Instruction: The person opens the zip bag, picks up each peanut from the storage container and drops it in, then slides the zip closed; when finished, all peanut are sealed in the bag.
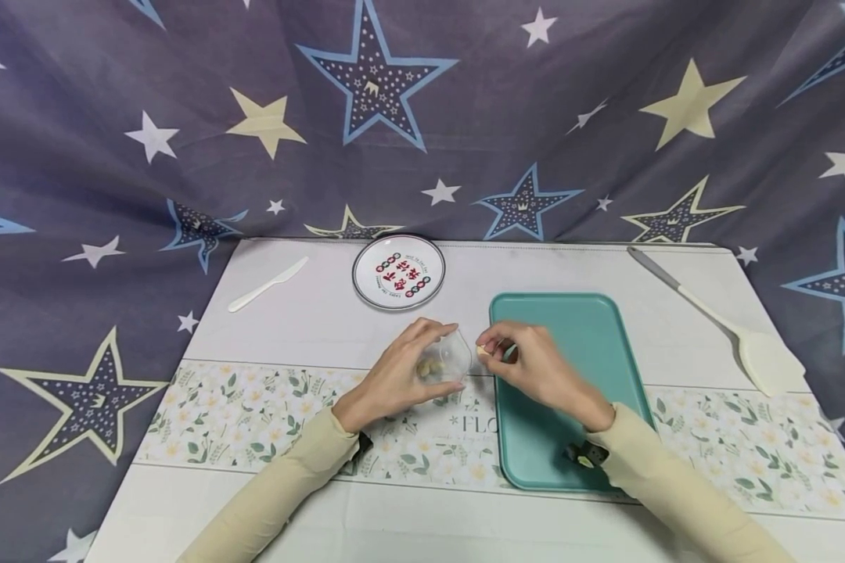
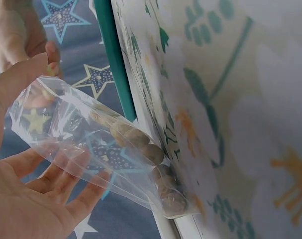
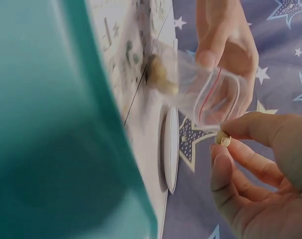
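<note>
My left hand point(image 1: 393, 377) holds a clear zip-seal bag point(image 2: 76, 124) by its sides, thumb and fingers spread around its open mouth. Several small round brownish pieces point(image 2: 163, 191) lie in the bottom of the bag; their exact kind is unclear. Between thumb and fingertips, my right hand point(image 1: 538, 367) pinches one small beige rounded piece point(image 3: 222, 138) just outside the bag's mouth. That hand hovers over the left edge of a teal tray point(image 1: 570, 313), and the bag is just left of the tray.
Behind the hands stands a white plate point(image 1: 398, 272) with red lettering. A white plastic knife point(image 1: 267, 285) lies at the back left. On the right is a cream spatula point(image 1: 764, 360) with a grey handle end. A star-patterned cloth point(image 1: 422, 117) hangs behind the table.
</note>
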Demonstrator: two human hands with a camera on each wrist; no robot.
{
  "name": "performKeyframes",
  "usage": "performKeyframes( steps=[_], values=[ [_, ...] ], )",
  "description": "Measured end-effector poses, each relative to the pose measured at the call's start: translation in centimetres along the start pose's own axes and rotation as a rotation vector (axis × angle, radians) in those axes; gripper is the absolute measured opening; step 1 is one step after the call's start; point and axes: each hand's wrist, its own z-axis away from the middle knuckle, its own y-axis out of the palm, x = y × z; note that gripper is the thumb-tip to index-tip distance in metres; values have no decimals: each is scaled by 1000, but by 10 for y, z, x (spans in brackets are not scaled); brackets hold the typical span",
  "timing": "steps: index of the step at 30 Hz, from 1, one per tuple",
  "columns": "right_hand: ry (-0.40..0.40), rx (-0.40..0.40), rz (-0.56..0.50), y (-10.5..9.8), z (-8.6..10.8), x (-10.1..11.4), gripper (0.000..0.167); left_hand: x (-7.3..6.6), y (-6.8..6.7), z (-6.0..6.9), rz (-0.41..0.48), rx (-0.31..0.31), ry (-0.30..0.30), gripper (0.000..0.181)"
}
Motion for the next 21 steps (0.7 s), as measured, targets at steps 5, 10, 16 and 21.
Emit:
performKeyframes(
  steps=[5,10,16,21],
  values=[
    [-16,-4,-31,7,-3,7,12,0,0,0,13,3,7,88],
    [-31,-4,-64,14,-4,11,13,0,0,0,19,5,4,87],
    [-31,22,-80,21,-6,16,14,0,0,0,-3,9,2,87],
    [-22,59,-85,25,-8,18,13,-1,0,0,1,9,-3,87]
  ],
)
